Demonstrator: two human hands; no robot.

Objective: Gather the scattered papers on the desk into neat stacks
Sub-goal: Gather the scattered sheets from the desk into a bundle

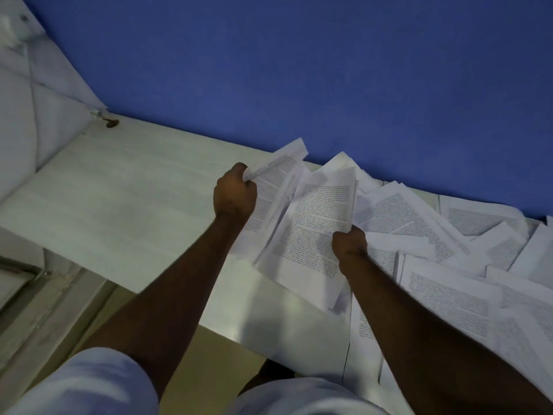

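Sleeves (89, 381) first, pale and short, right at the bottom under my chin, and from them both my forearms reach out over the desk (125, 205). Near edge of that desk runs diagonally across the view, pale wood grain, and its left half is bare surface.

My right hand (349, 242) is closed in a fist on the lower right corner of a printed sheet (314, 229), thumb side up, paper pinched tight and creasing a little at the grip. My left hand (235, 193), a bit farther out, is clamped on the left edge of a loose bundle of pages (269, 187), fingers curled right round the edge. Both grips belong to the same untidy handful, lifted and fanned between my two hands, sheets crooked against each other, corners sticking up toward the wall.

Off to my right, the scattered papers (449, 283) cover the desk, all printed text, overlapping at every angle, some running under my right forearm and out over the near edge. More of them spread back to where the desk meets the wall.

Behind it all, the blue wall (299, 70) fills the top of the view. Far left, a pale panel (36, 115) meets the desk's back corner, with a small dark mark (112, 123) just where they join.
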